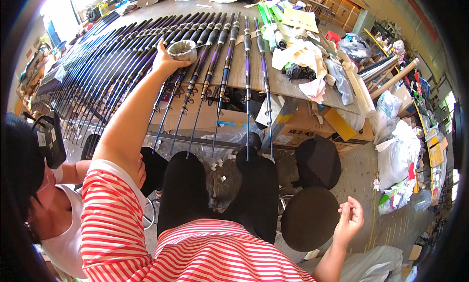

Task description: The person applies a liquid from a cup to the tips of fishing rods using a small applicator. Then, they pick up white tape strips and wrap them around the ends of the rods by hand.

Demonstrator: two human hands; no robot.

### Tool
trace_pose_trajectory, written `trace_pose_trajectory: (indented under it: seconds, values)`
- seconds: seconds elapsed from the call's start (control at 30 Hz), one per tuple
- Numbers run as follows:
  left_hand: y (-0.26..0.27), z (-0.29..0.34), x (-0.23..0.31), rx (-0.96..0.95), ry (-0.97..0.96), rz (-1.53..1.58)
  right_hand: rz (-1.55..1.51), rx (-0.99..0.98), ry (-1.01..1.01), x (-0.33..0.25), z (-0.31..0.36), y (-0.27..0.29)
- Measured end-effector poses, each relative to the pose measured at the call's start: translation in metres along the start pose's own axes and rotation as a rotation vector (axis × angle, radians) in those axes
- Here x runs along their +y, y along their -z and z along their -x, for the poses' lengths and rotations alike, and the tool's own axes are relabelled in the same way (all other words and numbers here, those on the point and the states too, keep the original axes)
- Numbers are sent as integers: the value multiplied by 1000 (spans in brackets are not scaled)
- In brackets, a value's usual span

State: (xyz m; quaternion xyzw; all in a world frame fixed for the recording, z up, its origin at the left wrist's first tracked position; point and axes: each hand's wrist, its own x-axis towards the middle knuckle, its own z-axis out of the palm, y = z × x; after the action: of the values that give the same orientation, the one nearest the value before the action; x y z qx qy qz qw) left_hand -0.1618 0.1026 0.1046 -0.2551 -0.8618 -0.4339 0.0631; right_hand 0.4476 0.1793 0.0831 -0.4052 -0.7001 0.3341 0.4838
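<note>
Rods [247, 57]: lined along our worktop [288, 88]; we cannot tell which are finished.
Left hand [167, 62]: fingers grasping a cup [181, 51].
Right hand [349, 221]: fingers released, seemingly empty.

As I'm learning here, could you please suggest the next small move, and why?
Probably bring the right hand up toward the fishing rods: it looks empty, off to the side, while the left hand is at the grey container.

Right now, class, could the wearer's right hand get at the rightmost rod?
Probably yes, with a forward reach: the right hand looks empty, and the rightmost rod juts past the table edge, its near end apparently uncovered.
</note>
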Motion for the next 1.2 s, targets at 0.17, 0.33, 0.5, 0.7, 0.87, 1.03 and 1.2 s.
trace_pose_trajectory:
  seconds: [0.17, 0.33, 0.5, 0.7, 0.87, 1.03, 1.2]
  values:
    - [1, 11, 9, -57, 25, 57, -1, -91, 139, -21, 2, -10]
    - [0, 14, 13, -13, 37, -33, -54, -155, 188, -40, 8, -16]
    - [13, 29, 23, 30, -86, 146, -428, -225, 166, -72, 13, -23]
    - [27, 101, 102, -234, -267, 583, -1542, -1130, 165, -149, -1, -25]
    - [64, 175, 133, -344, -306, 586, -1624, -1422, -76, -218, 8, -47]
    - [70, 217, 140, -383, -427, 740, -1541, -1363, -291, -239, 27, -48]
    - [107, 261, 154, -483, -293, 824, -1514, -1364, -289, -249, 47, -43]
